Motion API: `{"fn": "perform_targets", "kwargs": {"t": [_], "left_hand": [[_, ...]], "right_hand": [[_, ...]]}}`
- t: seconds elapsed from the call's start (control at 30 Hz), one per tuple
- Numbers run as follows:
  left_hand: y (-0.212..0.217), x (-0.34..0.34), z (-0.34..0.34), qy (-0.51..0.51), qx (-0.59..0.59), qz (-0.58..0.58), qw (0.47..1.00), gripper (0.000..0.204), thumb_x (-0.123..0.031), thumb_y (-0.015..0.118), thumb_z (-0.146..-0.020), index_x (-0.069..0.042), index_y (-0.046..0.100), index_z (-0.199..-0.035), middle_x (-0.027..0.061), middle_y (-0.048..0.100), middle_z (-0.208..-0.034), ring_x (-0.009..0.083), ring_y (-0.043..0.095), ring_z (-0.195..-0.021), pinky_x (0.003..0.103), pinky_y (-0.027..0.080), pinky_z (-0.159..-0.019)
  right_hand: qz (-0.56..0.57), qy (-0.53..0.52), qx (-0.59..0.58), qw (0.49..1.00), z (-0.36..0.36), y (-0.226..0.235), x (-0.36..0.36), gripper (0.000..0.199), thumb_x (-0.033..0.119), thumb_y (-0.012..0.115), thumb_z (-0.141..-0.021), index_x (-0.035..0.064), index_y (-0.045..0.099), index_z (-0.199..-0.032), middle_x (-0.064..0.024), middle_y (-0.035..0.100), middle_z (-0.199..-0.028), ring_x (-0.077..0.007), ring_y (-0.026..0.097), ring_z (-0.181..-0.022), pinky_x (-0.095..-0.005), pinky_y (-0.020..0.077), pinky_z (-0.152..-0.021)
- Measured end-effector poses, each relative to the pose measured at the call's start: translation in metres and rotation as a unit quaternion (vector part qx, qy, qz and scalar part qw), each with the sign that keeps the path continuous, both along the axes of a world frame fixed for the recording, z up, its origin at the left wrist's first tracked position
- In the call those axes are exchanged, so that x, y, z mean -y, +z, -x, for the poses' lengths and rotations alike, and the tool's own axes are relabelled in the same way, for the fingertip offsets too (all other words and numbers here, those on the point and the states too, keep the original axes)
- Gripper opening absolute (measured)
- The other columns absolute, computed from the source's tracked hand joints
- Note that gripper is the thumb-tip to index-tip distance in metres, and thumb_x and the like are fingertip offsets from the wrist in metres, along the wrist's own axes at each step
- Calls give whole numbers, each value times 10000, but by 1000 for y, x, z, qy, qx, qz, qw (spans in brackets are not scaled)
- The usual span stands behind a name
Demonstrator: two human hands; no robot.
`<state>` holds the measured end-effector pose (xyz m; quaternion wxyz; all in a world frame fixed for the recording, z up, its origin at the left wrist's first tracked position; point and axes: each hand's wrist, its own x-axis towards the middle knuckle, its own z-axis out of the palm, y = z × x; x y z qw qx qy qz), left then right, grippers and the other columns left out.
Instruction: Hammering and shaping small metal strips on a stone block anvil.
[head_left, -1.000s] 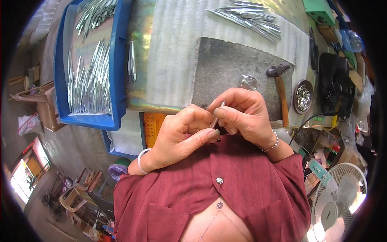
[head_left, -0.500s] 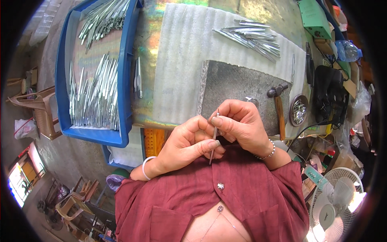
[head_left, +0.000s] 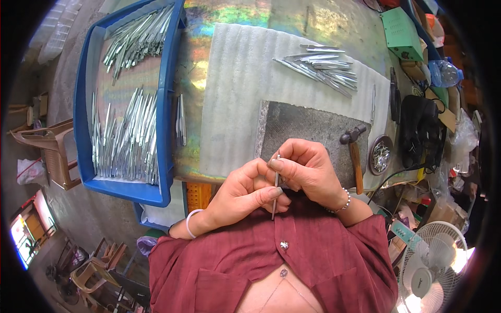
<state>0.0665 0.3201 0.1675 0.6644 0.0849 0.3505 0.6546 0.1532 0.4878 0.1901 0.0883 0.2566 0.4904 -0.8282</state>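
Close in front of my shirt, my left hand [head_left: 249, 189] and my right hand [head_left: 307, 168] hold one slim, tapered metal piece [head_left: 276, 180] upright between them. The right thumb and index finger pinch its upper end. Lower down, the left thumb presses it against curled fingers, which hide part of it. Just beyond the hands lies a dark stone slab [head_left: 297, 122]. A hammer [head_left: 355, 164] with a wooden handle rests on the slab's right side. Similar slim metal pieces [head_left: 323, 67] form a loose pile on a white foam sheet [head_left: 232, 78].
A blue tray [head_left: 166, 104] at the left holds many slim metal pieces [head_left: 128, 138], and a few more [head_left: 180, 122] lie beside it. To the right are a round dish [head_left: 371, 161] of small metal bits, a green box [head_left: 402, 34], a plastic bottle [head_left: 443, 73] and a fan [head_left: 430, 261].
The table and its things sit a little lower in the picture as the view has shifted. Both hands keep the same metal piece, with hardly any change of grip.
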Motion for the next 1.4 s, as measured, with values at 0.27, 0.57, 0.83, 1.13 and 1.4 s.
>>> {"fn": "perform_targets", "kwargs": {"t": [0.27, 0.57, 0.83, 1.13, 1.4], "left_hand": [[0, -3, 2, -3, 14, 8, 1000, 163, -103, 518, -942, -16, 421, -1040, 145, 650, -890, 204, 662, -814, 289, 545, -710], [-7, 11, 0, 73, 7, 24, 997, 201, -109, 549, -924, -28, 447, -1078, 129, 646, -864, 202, 654, -751, 281, 537, -661], [11, 15, 22, 388, -133, -1, 912, 156, -131, 578, -904, 7, 570, -976, 57, 566, -788, 169, 577, -664, 244, 487, -602], [-38, -40, 78, 173, -769, 213, 577, 236, -148, 660, -807, -3, 607, -986, 143, 637, -891, 300, 622, -750, 347, 492, -643], [37, -35, 39, 319, -640, 12, 699, 250, 49, 601, -801, 29, 589, -1050, 119, 600, -955, 162, 592, -791, 252, 514, -643]], "right_hand": [[20, -11, 0, 1000, 2, -3, -1, 152, 166, 615, -901, 23, 581, -862, 15, 578, -690, -16, 462, -560, -176, 364, -471], [35, -93, -61, 993, -2, -4, 5, 60, 71, 575, -901, 11, 582, -894, -2, 550, -650, -31, 431, -481, -180, 329, -420], [-92, 77, -90, 989, -18, 14, -5, 343, -18, 609, -835, -1, 502, -1160, -81, 612, -918, -71, 588, -743, -191, 470, -616], [-662, -133, 59, 735, -90, 13, -59, 266, 33, 617, -813, -21, 567, -1069, -140, 585, -981, -223, 599, -835, -298, 490, -696], [-738, -24, 129, 662, -105, -3, -66, 384, 38, 557, -793, -33, 497, -1165, -188, 522, -1091, -348, 517, -1023, -408, 409, -897]]}}
